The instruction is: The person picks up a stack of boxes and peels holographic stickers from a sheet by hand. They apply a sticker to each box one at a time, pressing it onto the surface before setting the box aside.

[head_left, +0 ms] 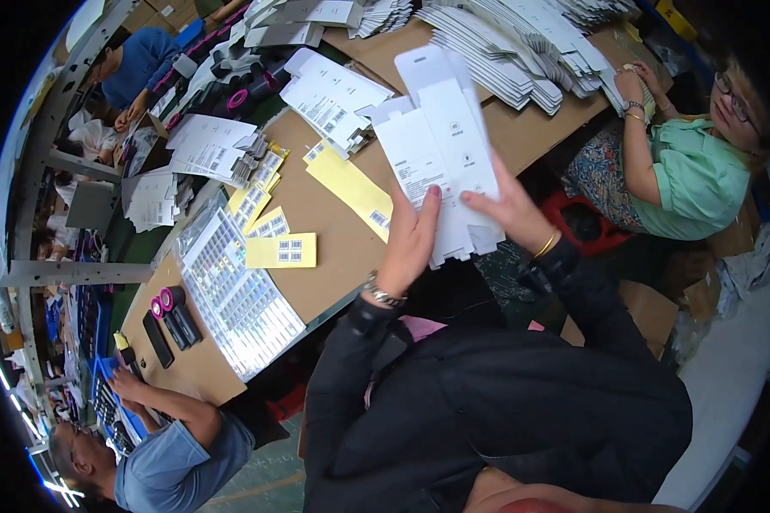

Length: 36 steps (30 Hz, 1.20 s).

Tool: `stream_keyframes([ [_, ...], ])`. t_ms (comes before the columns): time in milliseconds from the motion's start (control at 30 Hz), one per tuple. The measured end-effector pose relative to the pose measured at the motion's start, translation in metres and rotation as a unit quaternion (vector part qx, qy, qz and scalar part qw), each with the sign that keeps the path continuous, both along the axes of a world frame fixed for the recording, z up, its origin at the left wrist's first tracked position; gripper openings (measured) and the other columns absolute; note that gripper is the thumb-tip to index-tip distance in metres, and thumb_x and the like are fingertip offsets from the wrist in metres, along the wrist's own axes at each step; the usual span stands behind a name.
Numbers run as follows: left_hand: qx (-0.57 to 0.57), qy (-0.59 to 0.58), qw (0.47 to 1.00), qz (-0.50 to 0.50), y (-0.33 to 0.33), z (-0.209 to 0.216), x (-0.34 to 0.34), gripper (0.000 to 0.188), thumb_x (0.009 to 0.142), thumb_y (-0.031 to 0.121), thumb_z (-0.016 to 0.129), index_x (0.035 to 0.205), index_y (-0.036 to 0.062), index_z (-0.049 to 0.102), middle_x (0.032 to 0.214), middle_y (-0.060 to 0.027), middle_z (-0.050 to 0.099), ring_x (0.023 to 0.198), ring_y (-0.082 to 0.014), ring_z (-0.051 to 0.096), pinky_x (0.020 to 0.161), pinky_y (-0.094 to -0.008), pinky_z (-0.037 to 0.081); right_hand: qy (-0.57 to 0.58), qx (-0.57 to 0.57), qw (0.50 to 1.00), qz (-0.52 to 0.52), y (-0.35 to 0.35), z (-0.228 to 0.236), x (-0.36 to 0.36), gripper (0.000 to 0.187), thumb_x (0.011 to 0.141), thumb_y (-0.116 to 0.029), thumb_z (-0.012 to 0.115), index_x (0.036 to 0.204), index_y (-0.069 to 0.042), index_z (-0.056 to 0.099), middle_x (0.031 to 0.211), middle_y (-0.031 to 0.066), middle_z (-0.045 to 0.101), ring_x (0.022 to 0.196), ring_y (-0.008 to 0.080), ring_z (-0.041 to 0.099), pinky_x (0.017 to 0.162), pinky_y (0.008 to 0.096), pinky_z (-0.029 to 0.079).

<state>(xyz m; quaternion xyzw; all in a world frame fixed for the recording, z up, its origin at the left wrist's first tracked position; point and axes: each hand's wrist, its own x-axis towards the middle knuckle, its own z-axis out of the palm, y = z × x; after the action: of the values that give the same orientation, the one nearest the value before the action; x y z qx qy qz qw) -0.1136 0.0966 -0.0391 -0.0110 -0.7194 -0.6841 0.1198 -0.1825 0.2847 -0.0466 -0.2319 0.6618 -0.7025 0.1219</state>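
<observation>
Between both hands I hold a white folding carton, raised above the table's near edge. Its tuck flap sticks up at the far end, and printing and small symbols mark its panels. My left hand grips the lower left side, thumb lying on the printed panel. On the right side, my right hand has its thumb pressed on the front, with its other fingers behind the carton. A long yellow label strip lies just left of my left hand. Beyond it rests a stack of flat labelled cartons.
Shorter yellow label pieces and a shiny sticker sheet cover the table's left part, near a black phone. Piles of flat white cartons fill the far side. Co-workers sit at right and lower left.
</observation>
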Motion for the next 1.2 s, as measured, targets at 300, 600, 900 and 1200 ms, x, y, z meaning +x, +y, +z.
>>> stream_keyframes([
  [300, 0.081, -0.021, 0.992, 0.090, 0.014, -0.036, -0.011, 0.038, 0.109, 0.016, 0.057, 0.138, -0.0067, 0.046, 0.125, -0.0163, 0.066, 0.112, -0.0202, 0.064, 0.097, -0.0336, 0.051, -0.107, -0.038, 0.993, -0.042, -0.011, -0.004, 0.004, 0.076, 0.102, -0.004, 0.064, 0.164, 0.004, 0.022, 0.161, 0.0155, 0.044, 0.140, 0.0188, 0.049, 0.114, 0.0307, 0.041],
  [600, 0.019, -0.081, 0.990, 0.111, -0.054, -0.053, 0.035, 0.025, 0.104, 0.010, 0.066, 0.125, -0.0030, 0.067, 0.110, -0.0086, 0.072, 0.095, -0.0120, 0.068, 0.085, -0.0257, 0.055, -0.029, 0.025, 0.996, -0.080, 0.008, 0.003, -0.090, 0.073, 0.102, -0.010, 0.068, 0.162, 0.004, 0.030, 0.150, 0.0151, 0.056, 0.130, 0.0161, 0.057, 0.106, 0.0274, 0.048],
  [900, -0.102, -0.137, 0.966, 0.192, -0.097, -0.046, 0.101, 0.014, 0.102, 0.007, 0.068, 0.111, -0.0022, 0.073, 0.102, -0.0074, 0.073, 0.091, -0.0129, 0.069, 0.082, -0.0273, 0.056, 0.046, 0.135, 0.987, -0.075, -0.001, -0.026, -0.212, 0.078, 0.100, -0.028, 0.074, 0.161, 0.000, 0.036, 0.142, 0.0151, 0.063, 0.122, 0.0170, 0.063, 0.099, 0.0279, 0.052],
  [1200, -0.200, -0.116, 0.945, 0.233, -0.101, -0.035, 0.106, 0.014, 0.100, 0.006, 0.068, 0.110, -0.0023, 0.073, 0.097, -0.0109, 0.072, 0.085, -0.0181, 0.069, 0.077, -0.0288, 0.055, 0.148, 0.376, 0.904, -0.139, -0.030, -0.036, -0.236, 0.071, 0.097, -0.041, 0.074, 0.151, -0.001, 0.053, 0.136, 0.0179, 0.067, 0.115, 0.0263, 0.068, 0.097, 0.0326, 0.054],
])
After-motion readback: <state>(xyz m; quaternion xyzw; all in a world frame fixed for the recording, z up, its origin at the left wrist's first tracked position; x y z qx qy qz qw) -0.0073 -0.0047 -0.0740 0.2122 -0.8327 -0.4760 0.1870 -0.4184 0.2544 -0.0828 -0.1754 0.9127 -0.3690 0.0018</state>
